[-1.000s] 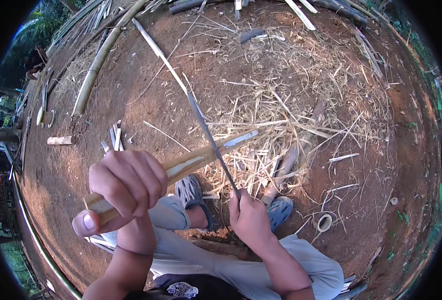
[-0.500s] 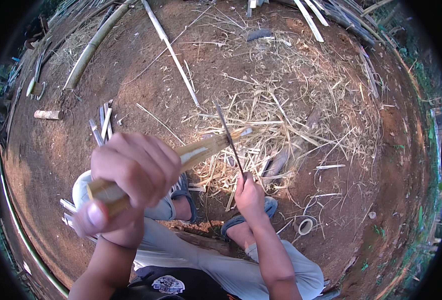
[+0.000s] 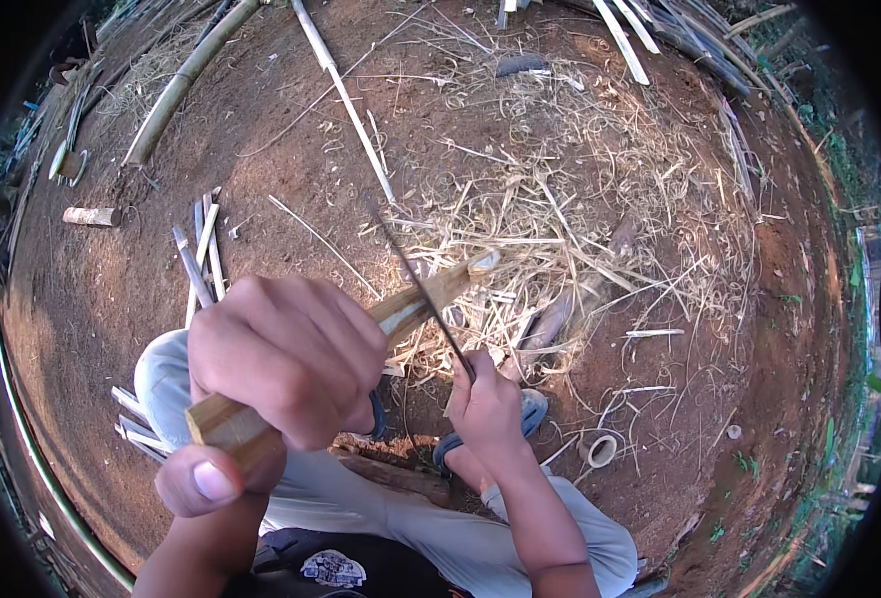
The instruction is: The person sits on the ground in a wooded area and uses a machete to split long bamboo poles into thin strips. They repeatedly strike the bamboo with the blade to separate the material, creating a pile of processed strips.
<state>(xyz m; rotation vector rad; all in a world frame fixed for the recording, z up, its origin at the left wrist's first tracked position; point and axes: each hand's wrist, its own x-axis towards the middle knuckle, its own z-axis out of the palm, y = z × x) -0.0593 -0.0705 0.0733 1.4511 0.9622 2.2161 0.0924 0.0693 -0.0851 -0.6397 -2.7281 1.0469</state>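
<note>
My left hand is wrapped around a thick split bamboo piece, its near end sticking out beside my thumb. The piece slants away to the right, with a pale patch along it and a whitish far tip. In my right hand is a knife with a long, thin dark blade; its handle is hidden in my fist. The blade crosses the bamboo between my left hand and the far tip; whether the edge bites into it I cannot tell.
Bamboo shavings cover the brown dirt ahead. A bamboo ring lies right of my feet, and pale strips lie at the left. Farther off are a short log, a bamboo pole and a long stick.
The knife blade has slid along the bamboo away from its far tip, toward my left hand. My left hand has shifted slightly right, and the view has moved a little.
</note>
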